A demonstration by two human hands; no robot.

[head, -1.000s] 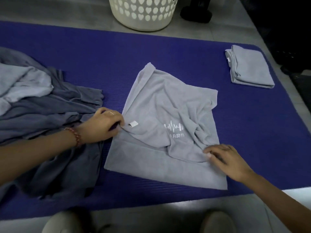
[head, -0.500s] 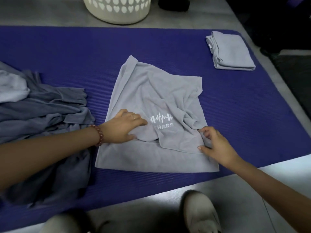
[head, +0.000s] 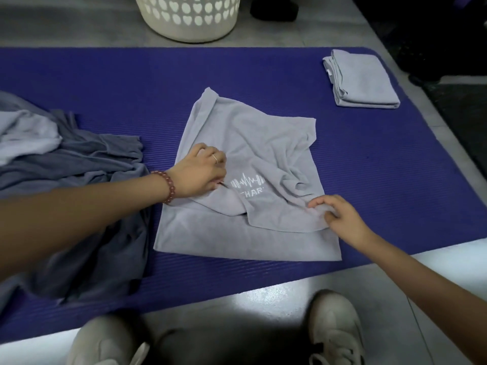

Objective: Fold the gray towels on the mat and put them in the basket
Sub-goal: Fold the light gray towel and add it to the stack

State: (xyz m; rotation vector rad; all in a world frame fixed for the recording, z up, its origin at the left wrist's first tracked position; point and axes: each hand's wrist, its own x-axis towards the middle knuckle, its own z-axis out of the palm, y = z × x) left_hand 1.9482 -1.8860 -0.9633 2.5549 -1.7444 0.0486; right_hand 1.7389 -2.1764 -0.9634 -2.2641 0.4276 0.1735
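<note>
Left hand (head: 203, 172): fingers (head: 218, 160) curled, pinching a rumpled layer of the towel (head: 263, 143) just left of its white logo (head: 247, 181). Right hand (head: 340, 217): fingers (head: 320, 202) bent, thumb opposed, apparently nipping the loose top-layer edge at the towel's right side; the contact itself is small and hard to read. Towel lies mid-mat (head: 131, 83), lower layer flat, upper layer creased and skewed across it, far corner peaked. Pile (head: 79, 167) of unfolded gray towels at the mat's left, touching the left forearm. One folded towel (head: 363, 77) at the mat's far right, well apart. Basket (head: 189, 19) on the floor beyond the mat's far edge; contents not visible. Judgement: step in hand is spreading this towel before its first fold; the task is early. Next move calls for both hands to draw the upper layer outward and away until it lies flat, then to square the edges.
</note>
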